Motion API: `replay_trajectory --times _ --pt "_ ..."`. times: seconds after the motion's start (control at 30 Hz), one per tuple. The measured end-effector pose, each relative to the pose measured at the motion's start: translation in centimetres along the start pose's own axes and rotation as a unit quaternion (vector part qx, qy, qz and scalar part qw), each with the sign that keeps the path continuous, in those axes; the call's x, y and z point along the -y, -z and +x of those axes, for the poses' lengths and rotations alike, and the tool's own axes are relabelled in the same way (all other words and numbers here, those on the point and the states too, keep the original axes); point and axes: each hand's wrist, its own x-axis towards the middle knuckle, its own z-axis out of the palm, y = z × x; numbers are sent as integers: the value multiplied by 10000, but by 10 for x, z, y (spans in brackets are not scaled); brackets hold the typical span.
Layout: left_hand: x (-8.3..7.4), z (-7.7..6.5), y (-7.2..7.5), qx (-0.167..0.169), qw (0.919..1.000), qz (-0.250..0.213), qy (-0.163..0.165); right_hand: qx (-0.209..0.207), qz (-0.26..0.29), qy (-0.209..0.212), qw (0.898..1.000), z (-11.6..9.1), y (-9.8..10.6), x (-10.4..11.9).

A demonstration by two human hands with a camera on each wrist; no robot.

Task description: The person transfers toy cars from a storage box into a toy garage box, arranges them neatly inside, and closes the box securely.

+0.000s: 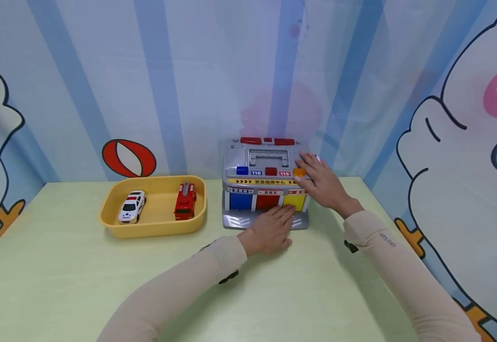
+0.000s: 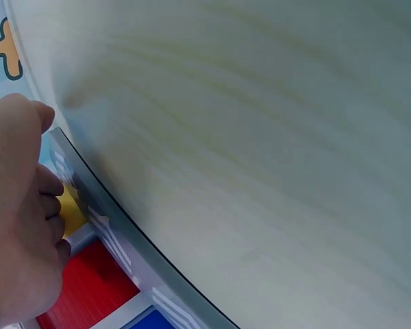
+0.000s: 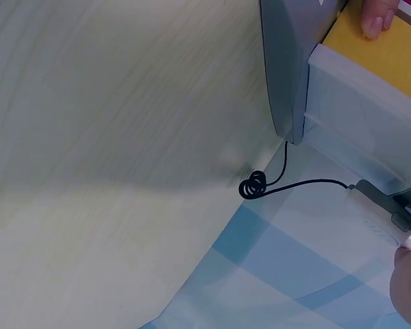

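A grey toy rescue station (image 1: 240,156) stands at the back of the table, with blue, red and yellow doors along its front. My left hand (image 1: 270,231) reaches over the grey front ramp, its fingertips on the yellow door (image 3: 380,51). My right hand (image 1: 323,183) lies with extended fingers on the roof's right end, beside the orange button (image 1: 299,172). Neither hand grips anything. In the right wrist view, part of that hand (image 3: 407,288) shows next to a white toy handset (image 3: 377,216), which hangs on a coiled black cord (image 3: 253,185) at the station's side.
Left of the station stands a yellow tray (image 1: 146,231) holding a white toy police car (image 1: 133,206) and a red toy fire truck (image 1: 186,202). Behind the pale green table (image 1: 300,294) hangs a striped blue and white curtain (image 1: 197,85) with cartoon figures at both sides.
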Motion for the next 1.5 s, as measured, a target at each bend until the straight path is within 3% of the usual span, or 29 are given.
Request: replay_trajectory --times 0.37,0.63,1.2,1.5 --pt "-2 2 -5 24 9999 51 89 -3 81 72 9999 0 -2 0" --pt "-1 4 -1 -71 10000 14 24 -103 69 38 9999 0 -1 -4" --pt "9 -1 5 -1 9940 -1090 4 -191 26 98 9998 0 -4 -2" --pt "11 -17 0 -161 9901 -1394 -15 -227 18 53 9997 0 -4 0"
